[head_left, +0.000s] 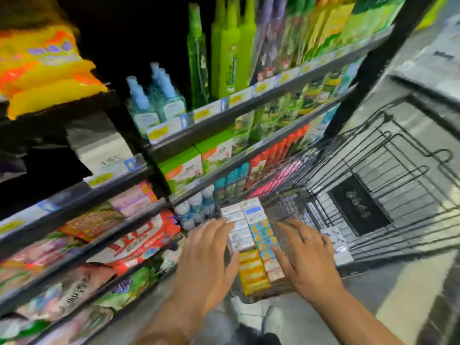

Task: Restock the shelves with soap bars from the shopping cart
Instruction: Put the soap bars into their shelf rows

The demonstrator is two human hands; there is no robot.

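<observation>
A black wire shopping cart stands to the right of the shelves. Rows of boxed soap bars lie packed in its near basket: white and blue boxes at the far end, teal and yellow patterned ones in the middle, yellow and pink ones nearest me. My left hand hovers over the left side of the stack, fingers straight and spread, touching the white boxes. My right hand, with a ring on one finger, reaches over the right side, fingers spread, thumb on the teal boxes. Neither hand grips a box.
Black shelves run along the left with green bottles, blue pump bottles, green and white cartons, red and white bagged goods and a yellow and orange pack. Tiled floor lies to the right.
</observation>
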